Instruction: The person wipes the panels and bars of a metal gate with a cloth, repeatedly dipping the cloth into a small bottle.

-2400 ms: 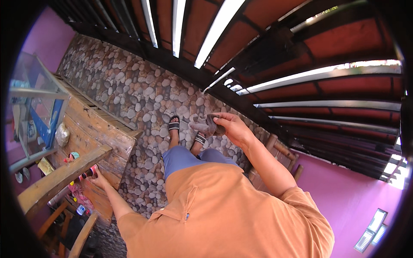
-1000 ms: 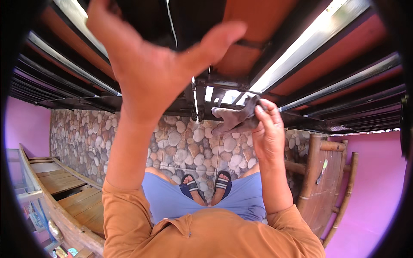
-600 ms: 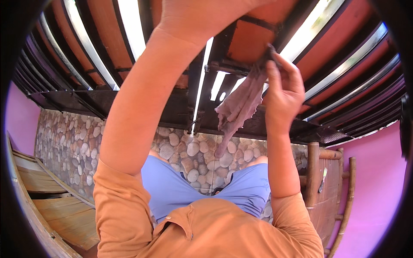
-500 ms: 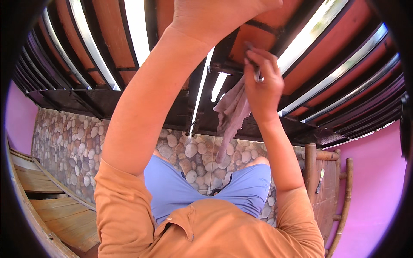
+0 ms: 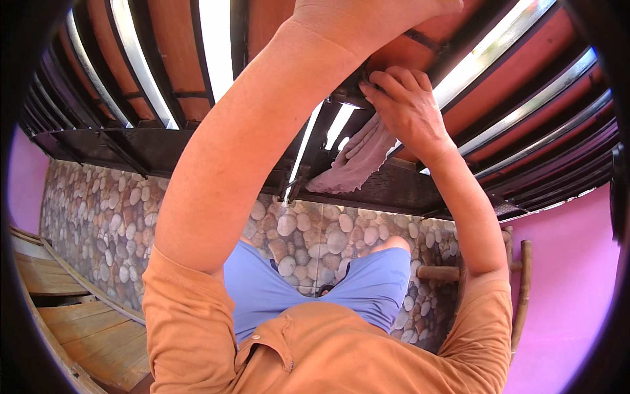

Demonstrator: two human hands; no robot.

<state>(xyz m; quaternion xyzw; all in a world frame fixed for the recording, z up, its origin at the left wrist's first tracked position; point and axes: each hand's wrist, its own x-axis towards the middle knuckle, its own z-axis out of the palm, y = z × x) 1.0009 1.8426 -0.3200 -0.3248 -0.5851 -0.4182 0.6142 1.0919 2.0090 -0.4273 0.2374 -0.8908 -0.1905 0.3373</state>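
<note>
At the top of the head view, my left hand (image 5: 371, 21) is raised against the gate; its fingertips run out of the picture or are hidden, so its grip does not show. My right hand (image 5: 410, 111) is closed, fingers bent, at a dark metal crosspiece (image 5: 351, 92) near the middle of the gate. A mauve cloth (image 5: 357, 161) hangs below the right palm, its upper end tucked inside the hand. The gate (image 5: 169, 46) has orange-brown panels and dark metal bars, with bright daylight between them.
Underfoot is a pebble-patterned tile floor (image 5: 98, 210). A wooden slatted bench (image 5: 92, 335) stands at the lower left. To the right, a bamboo seat frame (image 5: 524, 289) is partly behind my arm, beside a pink-purple wall (image 5: 567, 262).
My right hand has moved up to the crosspiece, and the elbow has swung outward. The cloth's lower end has lifted and spread to the left. My left hand has shifted slightly right.
</note>
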